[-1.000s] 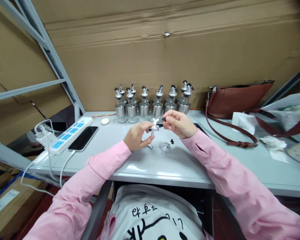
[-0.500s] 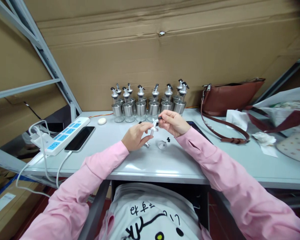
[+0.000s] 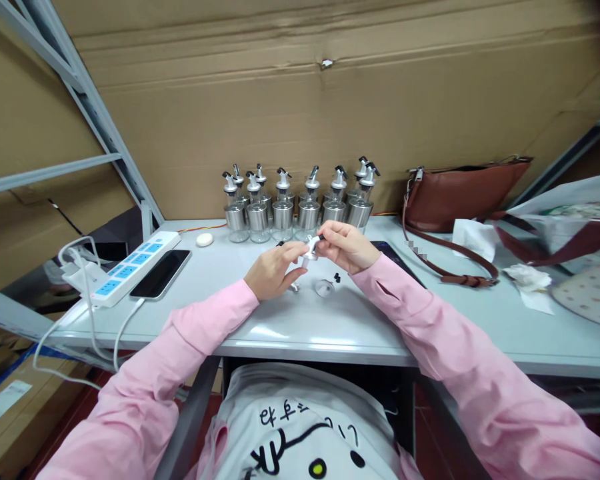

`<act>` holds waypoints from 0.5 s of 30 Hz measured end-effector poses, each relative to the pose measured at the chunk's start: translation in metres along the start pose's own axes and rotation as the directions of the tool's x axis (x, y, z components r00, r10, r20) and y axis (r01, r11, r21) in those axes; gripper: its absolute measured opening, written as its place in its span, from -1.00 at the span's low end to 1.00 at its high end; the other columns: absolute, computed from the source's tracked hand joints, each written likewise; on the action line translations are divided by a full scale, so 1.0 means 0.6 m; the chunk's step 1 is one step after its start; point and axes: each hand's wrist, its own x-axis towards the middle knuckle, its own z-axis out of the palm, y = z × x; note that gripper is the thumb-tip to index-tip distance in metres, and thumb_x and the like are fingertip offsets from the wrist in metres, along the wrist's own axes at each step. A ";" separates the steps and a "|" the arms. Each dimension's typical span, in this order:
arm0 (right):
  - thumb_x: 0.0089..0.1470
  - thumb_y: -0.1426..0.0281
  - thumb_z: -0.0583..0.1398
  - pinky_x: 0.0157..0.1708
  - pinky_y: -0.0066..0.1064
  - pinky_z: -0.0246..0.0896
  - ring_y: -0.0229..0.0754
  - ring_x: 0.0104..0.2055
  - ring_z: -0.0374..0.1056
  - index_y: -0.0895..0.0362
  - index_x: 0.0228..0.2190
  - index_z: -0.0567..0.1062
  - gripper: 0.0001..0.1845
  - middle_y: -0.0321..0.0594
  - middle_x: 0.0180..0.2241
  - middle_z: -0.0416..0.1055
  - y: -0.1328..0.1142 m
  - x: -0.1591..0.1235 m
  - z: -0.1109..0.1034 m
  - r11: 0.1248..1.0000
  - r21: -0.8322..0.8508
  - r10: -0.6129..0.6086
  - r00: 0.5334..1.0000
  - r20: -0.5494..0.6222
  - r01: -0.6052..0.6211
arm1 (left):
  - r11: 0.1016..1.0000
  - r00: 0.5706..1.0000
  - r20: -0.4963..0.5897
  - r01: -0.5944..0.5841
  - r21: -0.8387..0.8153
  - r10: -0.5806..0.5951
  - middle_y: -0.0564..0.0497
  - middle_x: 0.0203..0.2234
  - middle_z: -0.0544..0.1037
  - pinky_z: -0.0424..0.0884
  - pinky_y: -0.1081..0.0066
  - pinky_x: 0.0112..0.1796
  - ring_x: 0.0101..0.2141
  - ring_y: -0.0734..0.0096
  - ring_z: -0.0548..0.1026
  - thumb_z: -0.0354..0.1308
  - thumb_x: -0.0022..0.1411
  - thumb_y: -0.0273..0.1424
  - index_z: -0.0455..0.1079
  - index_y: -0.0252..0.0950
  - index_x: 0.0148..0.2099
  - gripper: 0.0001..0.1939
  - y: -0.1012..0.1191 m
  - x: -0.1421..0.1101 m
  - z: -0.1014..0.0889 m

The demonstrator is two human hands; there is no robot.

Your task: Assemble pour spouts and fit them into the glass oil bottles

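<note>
Between thumb and fingers, my left hand point(image 3: 275, 270) grips a silver-white pourer spout point(image 3: 309, 253), its stem pointing down. My right hand point(image 3: 347, 245) pinches a small black cap point(image 3: 321, 237) at the tip of that spout; whether the cap is seated there I cannot tell. On the table under the hands lie a clear round part point(image 3: 325, 288) and some small black pieces point(image 3: 337, 277). Another light-coloured piece point(image 3: 294, 287) is partly hidden by my left hand. Behind stand several glass bottles point(image 3: 283, 217) with steel sleeves and black-tipped pourers.
To the left, a white power strip point(image 3: 137, 267) lies beside a phone point(image 3: 161, 275) on its cable. A round white object point(image 3: 205, 240) is near the bottles. At right are a dark device point(image 3: 397, 260), a brown handbag point(image 3: 463, 197) and crumpled tissue point(image 3: 529, 277). Cardboard point(image 3: 260, 113) walls the back.
The black cap in my right hand has come slightly closer to the spout's tip. My left hand keeps its hold on the spout, almost unmoved.
</note>
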 end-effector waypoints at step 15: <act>-0.10 0.21 0.22 -0.62 -0.50 0.06 -0.43 -0.63 0.00 0.17 -0.44 0.45 -0.73 -0.39 -0.61 0.10 -0.012 -0.007 0.012 0.987 0.018 0.155 0.972 0.175 -0.161 | 0.998 0.999 -0.032 0.017 0.058 -0.015 -0.16 -0.08 0.41 0.41 0.43 -0.33 -0.32 0.46 0.44 -0.07 0.31 -0.39 0.01 -0.25 0.17 -0.60 -0.002 0.002 -0.004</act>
